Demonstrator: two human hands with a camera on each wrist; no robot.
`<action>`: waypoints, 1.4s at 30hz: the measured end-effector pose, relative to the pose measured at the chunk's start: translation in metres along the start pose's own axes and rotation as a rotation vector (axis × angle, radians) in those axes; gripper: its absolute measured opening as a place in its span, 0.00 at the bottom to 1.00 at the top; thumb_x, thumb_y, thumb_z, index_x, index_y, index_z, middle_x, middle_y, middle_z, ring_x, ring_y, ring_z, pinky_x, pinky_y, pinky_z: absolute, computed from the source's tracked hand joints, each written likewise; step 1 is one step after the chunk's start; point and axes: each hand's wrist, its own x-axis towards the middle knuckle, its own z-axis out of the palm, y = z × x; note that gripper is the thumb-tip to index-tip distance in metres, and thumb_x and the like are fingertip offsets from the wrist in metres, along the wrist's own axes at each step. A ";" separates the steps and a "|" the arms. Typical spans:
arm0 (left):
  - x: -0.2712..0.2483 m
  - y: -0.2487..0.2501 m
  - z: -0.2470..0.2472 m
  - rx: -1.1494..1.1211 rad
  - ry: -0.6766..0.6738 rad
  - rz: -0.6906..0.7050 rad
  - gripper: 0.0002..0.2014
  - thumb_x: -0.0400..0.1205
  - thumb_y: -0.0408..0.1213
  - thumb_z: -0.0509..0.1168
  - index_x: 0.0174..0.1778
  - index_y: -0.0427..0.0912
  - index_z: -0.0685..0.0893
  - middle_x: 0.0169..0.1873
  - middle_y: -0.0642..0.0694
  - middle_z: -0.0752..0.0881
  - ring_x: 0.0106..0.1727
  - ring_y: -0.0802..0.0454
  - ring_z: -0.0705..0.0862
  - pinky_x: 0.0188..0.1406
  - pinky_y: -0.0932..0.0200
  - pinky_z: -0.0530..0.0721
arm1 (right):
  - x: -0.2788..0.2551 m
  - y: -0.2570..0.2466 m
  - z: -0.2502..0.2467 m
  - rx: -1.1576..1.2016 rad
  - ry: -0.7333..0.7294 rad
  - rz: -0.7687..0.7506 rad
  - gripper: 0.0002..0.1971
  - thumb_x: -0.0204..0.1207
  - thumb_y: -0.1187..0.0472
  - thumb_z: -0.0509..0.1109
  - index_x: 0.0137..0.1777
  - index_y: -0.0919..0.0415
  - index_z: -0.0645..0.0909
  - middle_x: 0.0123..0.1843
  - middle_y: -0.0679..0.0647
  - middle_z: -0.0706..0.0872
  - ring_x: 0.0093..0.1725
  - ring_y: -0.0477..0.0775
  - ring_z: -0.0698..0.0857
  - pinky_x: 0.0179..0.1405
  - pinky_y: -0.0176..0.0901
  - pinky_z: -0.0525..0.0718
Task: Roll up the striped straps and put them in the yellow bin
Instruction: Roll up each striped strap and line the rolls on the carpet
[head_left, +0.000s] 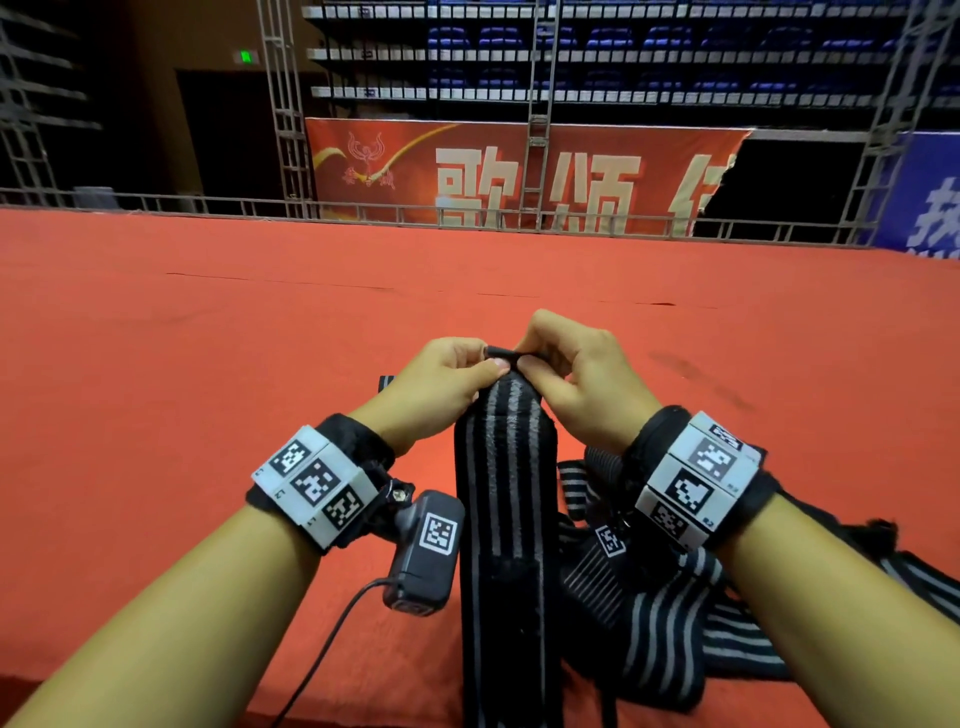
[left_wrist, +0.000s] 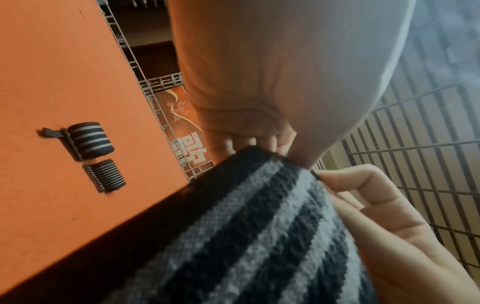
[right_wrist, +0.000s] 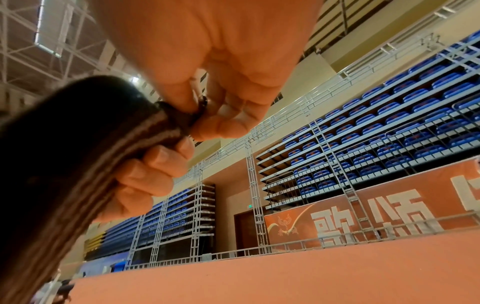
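Striped strap (head_left: 506, 467) at frame center, held above red surface (head_left: 208, 322); left hand (head_left: 441, 379) and right hand (head_left: 576, 374) both pinch its top end. Risk: loose first fold, roll unravels. Yellow bin not visible.

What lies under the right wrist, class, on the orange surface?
A heap of loose striped straps lies there, unrolled and overlapping. The right hand and its wristband cover part of the heap, so the count and anything beneath stay hidden.

Indoor arena, blue tiered seats (right_wrist: 389, 115), red banner (head_left: 519, 176)
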 end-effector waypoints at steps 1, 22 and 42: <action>0.000 0.002 -0.001 0.002 -0.012 -0.027 0.08 0.89 0.30 0.58 0.48 0.30 0.80 0.22 0.58 0.79 0.20 0.66 0.74 0.20 0.73 0.69 | 0.000 0.000 -0.001 -0.019 -0.019 -0.030 0.04 0.75 0.70 0.66 0.40 0.63 0.76 0.29 0.47 0.74 0.29 0.46 0.70 0.30 0.39 0.69; -0.006 -0.007 0.004 0.288 0.210 0.208 0.07 0.86 0.43 0.62 0.45 0.48 0.82 0.35 0.53 0.86 0.34 0.59 0.81 0.36 0.58 0.77 | -0.004 -0.003 -0.005 0.349 -0.084 0.275 0.04 0.80 0.66 0.66 0.44 0.61 0.77 0.28 0.61 0.82 0.24 0.49 0.75 0.24 0.41 0.72; -0.011 -0.006 0.006 0.172 0.137 0.096 0.08 0.86 0.39 0.65 0.47 0.38 0.83 0.44 0.38 0.88 0.43 0.46 0.86 0.49 0.44 0.85 | -0.016 -0.008 0.000 0.216 -0.066 0.300 0.11 0.84 0.53 0.60 0.43 0.59 0.71 0.29 0.49 0.75 0.26 0.47 0.74 0.27 0.45 0.72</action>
